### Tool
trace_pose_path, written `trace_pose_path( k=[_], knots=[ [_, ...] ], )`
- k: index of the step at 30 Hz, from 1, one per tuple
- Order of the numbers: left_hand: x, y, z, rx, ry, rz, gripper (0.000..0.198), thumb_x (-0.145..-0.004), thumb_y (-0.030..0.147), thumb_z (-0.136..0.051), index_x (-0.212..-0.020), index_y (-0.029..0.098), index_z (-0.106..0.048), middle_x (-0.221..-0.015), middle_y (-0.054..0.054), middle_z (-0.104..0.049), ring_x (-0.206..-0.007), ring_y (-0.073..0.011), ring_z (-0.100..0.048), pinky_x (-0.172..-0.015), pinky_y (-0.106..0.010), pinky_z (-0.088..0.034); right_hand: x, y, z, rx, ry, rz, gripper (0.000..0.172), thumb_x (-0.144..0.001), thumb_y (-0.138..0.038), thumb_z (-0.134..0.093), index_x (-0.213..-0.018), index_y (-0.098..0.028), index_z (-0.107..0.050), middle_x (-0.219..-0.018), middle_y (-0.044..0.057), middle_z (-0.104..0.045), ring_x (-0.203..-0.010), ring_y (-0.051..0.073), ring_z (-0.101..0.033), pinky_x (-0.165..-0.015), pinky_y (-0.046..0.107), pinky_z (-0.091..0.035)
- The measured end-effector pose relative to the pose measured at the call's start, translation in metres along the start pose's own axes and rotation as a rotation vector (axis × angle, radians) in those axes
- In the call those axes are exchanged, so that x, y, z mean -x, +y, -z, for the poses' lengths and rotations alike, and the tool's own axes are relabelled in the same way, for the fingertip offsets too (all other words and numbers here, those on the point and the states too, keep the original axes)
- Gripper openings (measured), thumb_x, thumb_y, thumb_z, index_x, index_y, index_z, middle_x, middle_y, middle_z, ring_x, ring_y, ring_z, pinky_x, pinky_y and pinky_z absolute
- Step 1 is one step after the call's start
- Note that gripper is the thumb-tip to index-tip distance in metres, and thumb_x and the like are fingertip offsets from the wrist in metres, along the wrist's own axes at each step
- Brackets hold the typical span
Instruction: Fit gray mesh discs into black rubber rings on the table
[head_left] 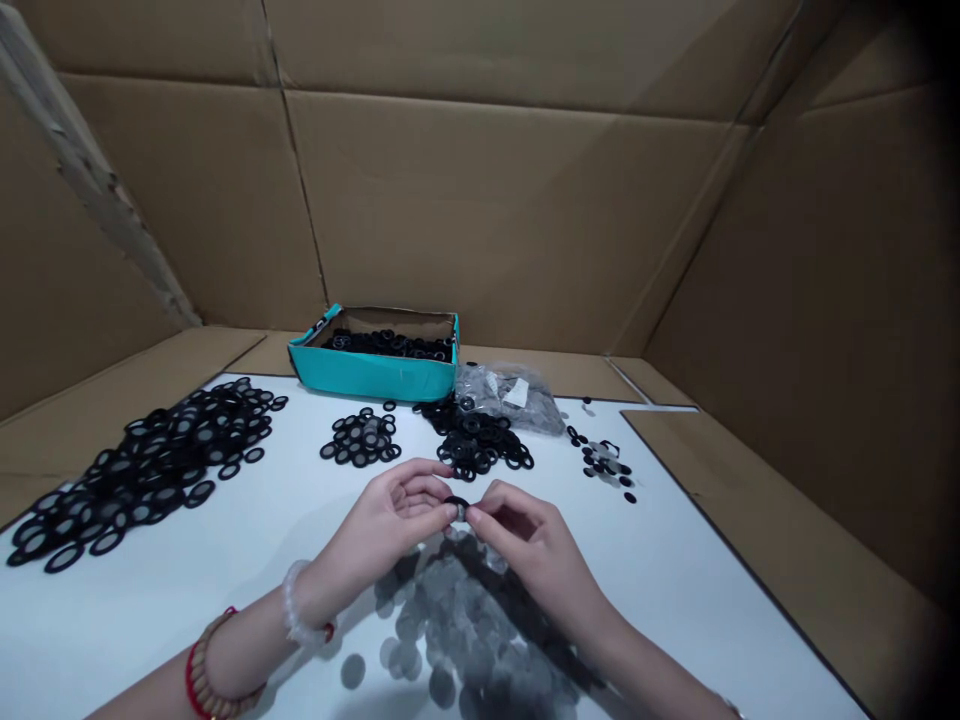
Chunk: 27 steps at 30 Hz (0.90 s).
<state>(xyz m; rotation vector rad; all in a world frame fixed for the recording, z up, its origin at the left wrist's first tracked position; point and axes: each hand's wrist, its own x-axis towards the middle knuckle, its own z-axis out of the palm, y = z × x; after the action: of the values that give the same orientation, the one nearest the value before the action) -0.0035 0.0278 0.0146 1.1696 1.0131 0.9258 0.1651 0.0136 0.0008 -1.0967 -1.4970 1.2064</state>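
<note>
Starting on the far left of the white counter (150,610), there's a big sprawling heap of black rubber rings (142,470), flat and thin, lying loose and overlapping, with a smaller cluster of rings (360,440) just to its right. Behind that cluster sits the open teal box (373,375), packed with more of the same. Now the left hand (390,510), wearing a white beaded bracelet (298,605) and a red-and-wood bead bracelet (214,665) on its wrist, comes in with its fingers (431,490) curled and closed on the held ring (455,503), a small black band with a grey mesh face showing at its centre. The right hand (525,530) pinches that same ring from the other side, its fingers (487,500) nearly meeting the left's, both directly above a wide spread of round grey mesh discs (457,640) on the counter. Further right lie another heap of rings (476,440), a clear plastic bag of mesh discs (510,395), and a small scatter of rings and discs (600,460), with brown cardboard sheets (480,200) walling it all in.
</note>
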Motion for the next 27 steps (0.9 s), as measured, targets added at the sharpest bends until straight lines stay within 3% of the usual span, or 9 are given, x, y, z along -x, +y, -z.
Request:
trace_pose_path(
  k=[4, 9, 16, 27],
  knots=[
    [0.004, 0.005, -0.002, 0.028, 0.034, 0.024, 0.028, -0.069, 0.022, -0.071, -0.092, 0.014, -0.057, -0.081, -0.001, -0.060, -0.074, -0.0116, -0.058, -0.070, -0.021, -0.047, 0.001, -0.002, 0.000, -0.014, -0.035, 0.005, 0.020, -0.082, -0.029, -0.056, -0.067, -0.016, -0.053, -0.068, -0.001, -0.052, -0.066, 0.013, -0.047, -0.062, 0.023, -0.036],
    [0.005, 0.004, -0.004, 0.042, -0.072, 0.017, 0.025, -0.072, 0.027, -0.067, -0.092, 0.015, -0.057, -0.078, -0.001, -0.061, -0.072, -0.0131, -0.061, -0.071, -0.025, -0.048, 0.002, -0.004, 0.000, -0.022, -0.038, 0.006, 0.020, -0.084, -0.029, -0.053, -0.068, -0.017, -0.052, -0.068, -0.001, -0.052, -0.068, 0.014, -0.048, -0.064, 0.023, -0.038],
    [0.005, 0.005, -0.008, 0.037, 0.036, 0.021, 0.027, -0.068, 0.026, -0.070, -0.089, 0.015, -0.058, -0.081, -0.003, -0.062, -0.077, -0.0153, -0.059, -0.074, -0.026, -0.047, 0.005, -0.002, 0.000, 0.050, -0.004, 0.037, 0.022, -0.085, -0.032, -0.053, -0.068, -0.018, -0.049, -0.067, -0.001, -0.049, -0.066, 0.014, -0.045, -0.062, 0.023, -0.036],
    [0.005, 0.002, -0.009, -0.029, 0.021, -0.020, 0.026, -0.069, 0.028, -0.069, -0.087, 0.015, -0.057, -0.082, -0.003, -0.060, -0.078, -0.0152, -0.057, -0.074, -0.027, -0.048, 0.007, 0.002, -0.001, 0.110, 0.045, 0.116, 0.024, -0.086, -0.029, -0.052, -0.066, -0.019, -0.043, -0.066, -0.002, -0.042, -0.064, 0.013, -0.040, -0.061, 0.024, -0.034]
  ],
)
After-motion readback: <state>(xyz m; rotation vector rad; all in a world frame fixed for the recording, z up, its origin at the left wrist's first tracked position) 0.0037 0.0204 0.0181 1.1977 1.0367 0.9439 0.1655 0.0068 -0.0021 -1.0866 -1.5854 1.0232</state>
